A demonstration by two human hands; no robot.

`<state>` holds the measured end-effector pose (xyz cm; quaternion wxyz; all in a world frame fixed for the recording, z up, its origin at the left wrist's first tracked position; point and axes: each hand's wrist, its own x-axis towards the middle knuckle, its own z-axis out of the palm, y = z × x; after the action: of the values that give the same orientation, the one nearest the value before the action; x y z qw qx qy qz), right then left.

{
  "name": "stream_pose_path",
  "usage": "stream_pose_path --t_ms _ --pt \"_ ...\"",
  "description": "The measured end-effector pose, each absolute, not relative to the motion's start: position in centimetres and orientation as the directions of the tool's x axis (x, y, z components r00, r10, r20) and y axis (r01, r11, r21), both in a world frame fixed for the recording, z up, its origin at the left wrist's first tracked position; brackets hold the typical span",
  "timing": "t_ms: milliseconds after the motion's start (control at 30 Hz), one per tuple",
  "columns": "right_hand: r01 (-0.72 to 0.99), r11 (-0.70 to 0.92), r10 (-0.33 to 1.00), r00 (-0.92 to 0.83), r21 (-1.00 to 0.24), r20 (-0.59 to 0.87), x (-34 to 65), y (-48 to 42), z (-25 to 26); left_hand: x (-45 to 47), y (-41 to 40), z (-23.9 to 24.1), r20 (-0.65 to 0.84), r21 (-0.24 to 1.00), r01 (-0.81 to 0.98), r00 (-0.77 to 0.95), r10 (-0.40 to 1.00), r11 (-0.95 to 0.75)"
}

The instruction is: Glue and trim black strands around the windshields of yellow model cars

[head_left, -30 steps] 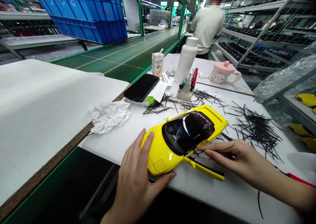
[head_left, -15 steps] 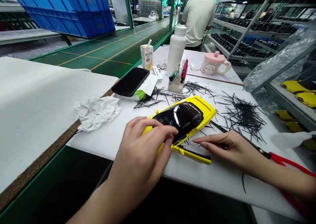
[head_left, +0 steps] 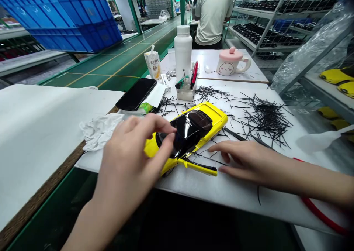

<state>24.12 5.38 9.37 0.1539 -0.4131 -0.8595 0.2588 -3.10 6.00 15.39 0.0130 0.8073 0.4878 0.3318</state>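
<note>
A yellow toy car (head_left: 216, 114) with a black roof and windows lies at a slant on the white table, its near-side door (head_left: 201, 168) swung out. Over the car's front end is my left hand (head_left: 132, 151), a little blurred, thumb and forefinger tips brought together in a pinch. Whether something small sits between those tips cannot be made out. My right hand (head_left: 243, 157) rests low beside the open door, fingers and thumb apart. Thin black strips lie near its fingertips. Red-handled pliers or cutters (head_left: 323, 216) lie partly under my right forearm.
Piles of black strips (head_left: 269, 120) cover the table's right side. Behind the car stand a pen holder (head_left: 186, 93), white bottle (head_left: 183, 48), lidded mug (head_left: 228, 64) and drink carton (head_left: 153, 63). A phone (head_left: 136, 94) and crumpled white cloth (head_left: 98, 129) lie left. A person (head_left: 214, 14) sits beyond.
My left hand has drawn back left from the windshield area. My right hand's fingers have spread apart. The view has shifted, so the car appears further left.
</note>
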Motion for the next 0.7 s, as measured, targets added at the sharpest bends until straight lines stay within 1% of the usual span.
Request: stream_pose_path --t_ms 67,167,267,400,500,700 --pt "0.651 0.574 0.777 -0.625 -0.497 0.077 24.9 5.5 10.0 -4.0 5.2 15.0 0.536 0.42 0.782 0.196 0.821 -0.461" --pt "0.65 0.634 0.761 -0.619 -0.419 0.192 24.7 5.8 9.8 -4.8 4.0 14.2 0.484 0.543 0.779 0.016 0.875 -0.315" --pt "0.635 0.636 0.757 -0.623 -0.437 0.197 22.9 6.2 8.9 -5.2 3.0 13.4 0.435 0.619 0.755 -0.099 0.895 -0.216" --pt "0.638 0.603 0.777 -0.607 -0.479 0.17 20.8 6.9 8.2 -6.1 2.2 12.6 0.403 0.68 0.715 -0.18 0.897 -0.162" --pt "0.635 0.565 0.794 -0.592 -0.526 0.138 20.5 7.2 8.6 -6.9 2.1 12.2 0.388 0.701 0.692 -0.168 0.906 -0.172" --pt "0.627 0.451 0.85 -0.518 -0.636 0.092 21.0 6.7 9.2 -7.1 2.9 11.8 0.397 0.658 0.685 0.038 0.917 -0.313"
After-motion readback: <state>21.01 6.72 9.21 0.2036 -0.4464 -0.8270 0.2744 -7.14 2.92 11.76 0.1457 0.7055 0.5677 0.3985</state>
